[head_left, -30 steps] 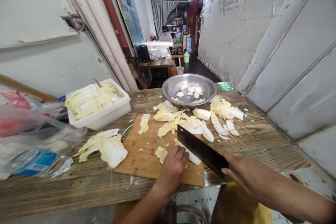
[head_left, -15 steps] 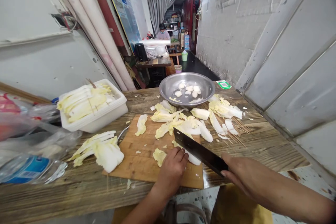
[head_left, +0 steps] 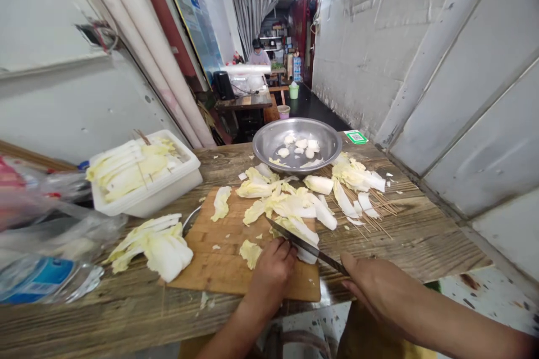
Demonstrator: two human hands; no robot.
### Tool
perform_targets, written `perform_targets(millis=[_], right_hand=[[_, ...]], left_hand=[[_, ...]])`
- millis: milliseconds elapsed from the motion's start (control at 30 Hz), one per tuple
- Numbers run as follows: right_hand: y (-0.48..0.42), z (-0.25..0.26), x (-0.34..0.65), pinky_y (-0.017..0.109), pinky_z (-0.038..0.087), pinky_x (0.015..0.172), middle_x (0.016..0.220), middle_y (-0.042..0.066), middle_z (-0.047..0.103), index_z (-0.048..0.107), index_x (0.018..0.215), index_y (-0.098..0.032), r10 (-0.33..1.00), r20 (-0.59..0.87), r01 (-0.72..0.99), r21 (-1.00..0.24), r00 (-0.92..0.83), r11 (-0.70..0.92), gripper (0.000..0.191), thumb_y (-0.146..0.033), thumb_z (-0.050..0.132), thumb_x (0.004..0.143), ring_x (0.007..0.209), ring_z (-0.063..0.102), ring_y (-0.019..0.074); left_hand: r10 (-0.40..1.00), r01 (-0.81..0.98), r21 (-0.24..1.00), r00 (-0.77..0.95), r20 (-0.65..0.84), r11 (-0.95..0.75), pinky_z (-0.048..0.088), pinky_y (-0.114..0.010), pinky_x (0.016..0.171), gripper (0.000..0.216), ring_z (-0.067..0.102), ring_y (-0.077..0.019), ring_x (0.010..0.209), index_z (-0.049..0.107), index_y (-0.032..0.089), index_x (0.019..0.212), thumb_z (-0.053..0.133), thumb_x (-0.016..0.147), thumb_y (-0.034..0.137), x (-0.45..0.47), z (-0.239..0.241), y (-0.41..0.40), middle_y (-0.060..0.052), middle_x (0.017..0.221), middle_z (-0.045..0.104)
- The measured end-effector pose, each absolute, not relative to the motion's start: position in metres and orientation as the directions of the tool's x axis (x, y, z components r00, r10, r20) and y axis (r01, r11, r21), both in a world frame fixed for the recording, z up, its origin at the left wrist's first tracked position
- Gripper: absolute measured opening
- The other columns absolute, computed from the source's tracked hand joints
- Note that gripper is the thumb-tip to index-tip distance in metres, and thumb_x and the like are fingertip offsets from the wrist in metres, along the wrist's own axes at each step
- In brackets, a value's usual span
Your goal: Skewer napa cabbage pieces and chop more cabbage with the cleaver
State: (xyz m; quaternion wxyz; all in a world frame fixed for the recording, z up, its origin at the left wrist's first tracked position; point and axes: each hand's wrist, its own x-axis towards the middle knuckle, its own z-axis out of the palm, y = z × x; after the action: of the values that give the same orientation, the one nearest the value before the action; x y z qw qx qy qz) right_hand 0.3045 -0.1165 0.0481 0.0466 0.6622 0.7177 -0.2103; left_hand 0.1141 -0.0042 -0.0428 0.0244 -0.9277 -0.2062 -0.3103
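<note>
A narrow corridor room with pale walls runs back to a seated person. The wooden counter [head_left: 421,235] carries a cutting board [head_left: 219,269], a steel bowl [head_left: 269,140] and a white tub [head_left: 168,190] of skewered leaves. The left hand [head_left: 272,272] curls down on a cabbage piece [head_left: 305,234], steadying it. The right hand [head_left: 370,286] is closed round a cleaver [head_left: 307,247], edge down on that piece.

right hand [head_left: 370,286] grip on cleaver [head_left: 305,244], left hand [head_left: 273,272] pinning cabbage leaf [head_left: 301,233] on cutting board [head_left: 223,269]

Rough, weathered wood table [head_left: 421,241] — smooth wooden cutting board [head_left: 223,269], shiny metal bowl [head_left: 269,143], white plastic tub [head_left: 168,190].
</note>
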Motion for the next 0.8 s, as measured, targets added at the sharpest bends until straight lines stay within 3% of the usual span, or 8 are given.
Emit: perform_targets(millis=[100, 300, 533, 800], right_hand=[[-0.114, 0.045, 0.3, 0.03, 0.025, 0.048, 0.07, 0.011, 0.067, 0.05, 0.095, -0.014, 0.951, -0.283, 0.97, -0.235, -0.126, 0.059, 0.013, -0.01, 0.041, 0.086, 0.058, 0.063, 0.0255], [-0.106, 0.038, 0.333, 0.028, 0.036, 0.056, 0.075, 0.004, 0.065, 0.047, 0.089, -0.021, 0.968, -0.12, 0.939, -0.295, -0.222, 0.179, 0.01, -0.019, 0.037, 0.092, 0.065, 0.062, 0.0201], [-0.085, 0.025, 0.379, 0.03, 0.034, 0.055, 0.064, 0.005, 0.059, 0.048, 0.083, -0.022, 0.992, 0.047, 0.955, -0.268, -0.118, 0.127, 0.016, -0.03, 0.038, 0.093, 0.06, 0.059, 0.0236], [-0.098, 0.021, 0.381, 0.027, 0.04, 0.051, 0.054, -0.003, 0.051, 0.05, 0.086, -0.022, 0.994, 0.109, 0.888, -0.456, 0.002, 0.049, 0.027, -0.041, 0.034, 0.096, 0.05, 0.053, 0.0168]], left_hand=[[0.365, 0.404, 0.067, 0.729, 0.58, -0.912, 0.057, -0.035, 0.068, 0.034, 0.058, -0.0217, 0.078, 0.067, 0.012, 0.084, 0.035, 0.096, 0.018, 0.114, -0.041, -0.008, -0.009, 0.082, 0.068], [0.413, 0.494, 0.026, 0.697, 0.586, -0.869, 0.056, -0.038, 0.079, 0.025, 0.058, -0.0228, 0.091, 0.065, 0.011, 0.096, 0.04, 0.093, 0.011, 0.091, -0.037, -0.003, -0.012, 0.094, 0.068], [0.424, 0.525, 0.007, 0.68, 0.598, -0.851, 0.056, -0.038, 0.079, 0.023, 0.06, -0.0218, 0.09, 0.063, 0.013, 0.095, 0.04, 0.093, 0.012, 0.07, -0.043, -0.005, -0.01, 0.092, 0.067], [0.427, 0.408, 0.179, 0.67, 0.607, -0.895, 0.053, -0.037, 0.089, 0.026, 0.062, -0.0195, 0.096, 0.06, 0.015, 0.109, 0.046, 0.089, 0.008, 0.06, -0.021, -0.003, -0.009, 0.101, 0.07]])
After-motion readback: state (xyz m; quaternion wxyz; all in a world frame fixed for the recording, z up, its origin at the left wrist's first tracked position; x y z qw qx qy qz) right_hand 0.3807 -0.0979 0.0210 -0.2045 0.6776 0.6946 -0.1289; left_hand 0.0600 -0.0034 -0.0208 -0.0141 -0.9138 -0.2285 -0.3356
